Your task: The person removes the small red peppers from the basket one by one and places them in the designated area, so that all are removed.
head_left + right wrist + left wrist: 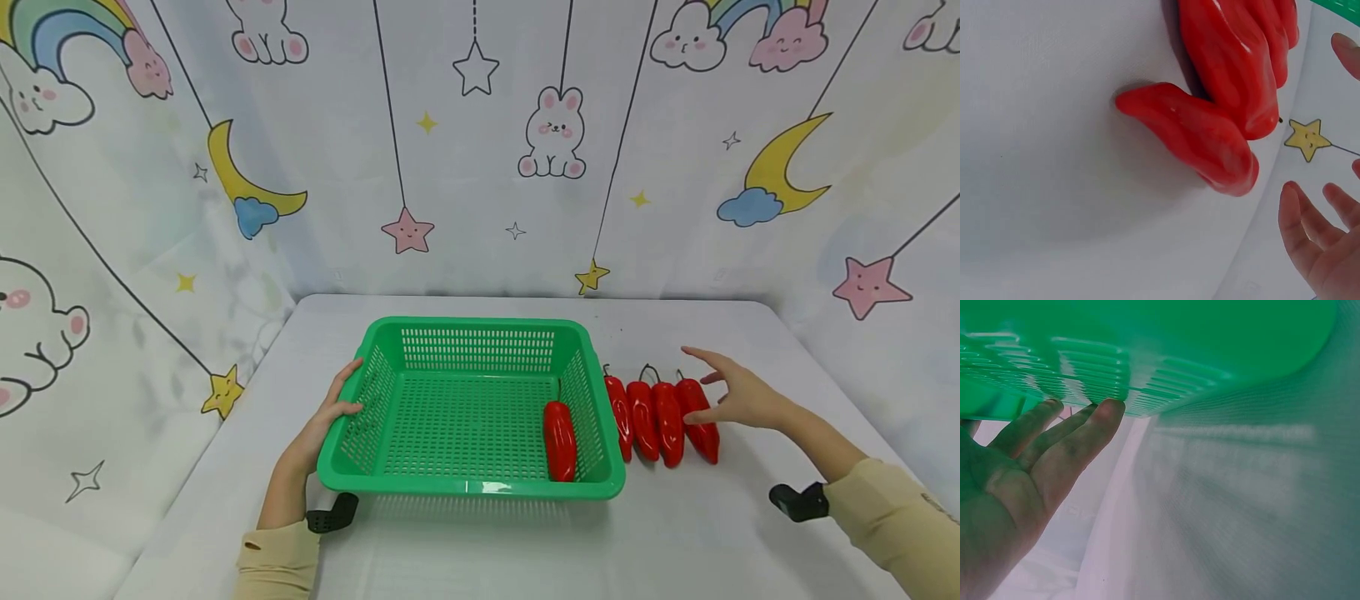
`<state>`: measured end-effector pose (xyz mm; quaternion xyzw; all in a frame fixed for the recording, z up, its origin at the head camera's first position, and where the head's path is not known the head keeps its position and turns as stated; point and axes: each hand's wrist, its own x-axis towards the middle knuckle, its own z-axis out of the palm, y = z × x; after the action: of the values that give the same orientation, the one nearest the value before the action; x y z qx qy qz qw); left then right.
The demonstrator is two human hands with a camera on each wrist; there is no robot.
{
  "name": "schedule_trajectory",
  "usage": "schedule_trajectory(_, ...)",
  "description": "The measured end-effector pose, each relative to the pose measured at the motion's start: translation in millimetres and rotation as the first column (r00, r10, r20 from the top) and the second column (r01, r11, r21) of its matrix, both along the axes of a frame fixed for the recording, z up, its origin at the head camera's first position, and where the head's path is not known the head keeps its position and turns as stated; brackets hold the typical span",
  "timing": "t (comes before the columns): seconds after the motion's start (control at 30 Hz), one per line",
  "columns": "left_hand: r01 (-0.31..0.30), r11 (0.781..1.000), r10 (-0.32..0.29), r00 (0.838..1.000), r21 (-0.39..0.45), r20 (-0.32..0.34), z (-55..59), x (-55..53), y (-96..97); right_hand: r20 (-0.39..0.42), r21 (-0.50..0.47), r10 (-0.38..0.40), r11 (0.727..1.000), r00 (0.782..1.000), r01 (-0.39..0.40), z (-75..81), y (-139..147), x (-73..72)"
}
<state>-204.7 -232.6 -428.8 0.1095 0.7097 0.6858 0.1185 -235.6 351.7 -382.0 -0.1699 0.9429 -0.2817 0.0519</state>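
Note:
A green plastic basket [540, 489] with slotted walls stands on the table. My left hand [318, 429] holds its left side, thumb over the rim; in the left wrist view, several fingers [1075, 450] lie against the outer wall. One red pepper [560, 442] lies inside the basket at the right end. To the right of the basket, several more red peppers [667, 421] lie side by side. Over the rightmost pepper [1194, 134], my right hand [742, 396] hovers with thumb and fingers spread apart and nothing between them.
The white table [480, 550] carries all of these things. A printed fabric backdrop [480, 167] with moons, stars and rabbits rises behind its far edge. Black wrist devices [798, 502] sit by both sleeves.

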Motion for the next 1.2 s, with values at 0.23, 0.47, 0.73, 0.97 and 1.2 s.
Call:
schedule_trajectory(0.23,-0.002,1.000,0.002,1.000,-0.005,-0.004,0.5,-0.3,0.2,-0.052,0.007,-0.003,1.000,0.999,0.004,9.3,-10.9,1.8)
schedule_trajectory(0.47,-0.001,1.000,0.001,1.000,-0.002,-0.001,0.9,-0.2,0.5,-0.071,-0.032,0.025,0.999,0.997,-0.027,19.4,-23.7,4.5)
schedule_trajectory(0.73,-0.005,1.000,0.005,1.000,-0.015,-0.001,1.8,-0.4,0.3,-0.069,-0.049,0.054,0.997,0.996,-0.057,27.7,-38.3,6.4)
schedule_trajectory(0.97,-0.006,1.000,0.006,1.000,-0.012,0.002,2.1,-0.2,0.6,-0.071,-0.066,0.071,0.995,0.995,-0.076,32.7,-49.5,6.9)
schedule_trajectory(1.2,-0.009,1.000,0.009,1.000,-0.016,0.008,1.0,0.3,0.4,-0.071,-0.071,0.091,0.993,0.993,-0.096,37.5,-59.5,6.2)
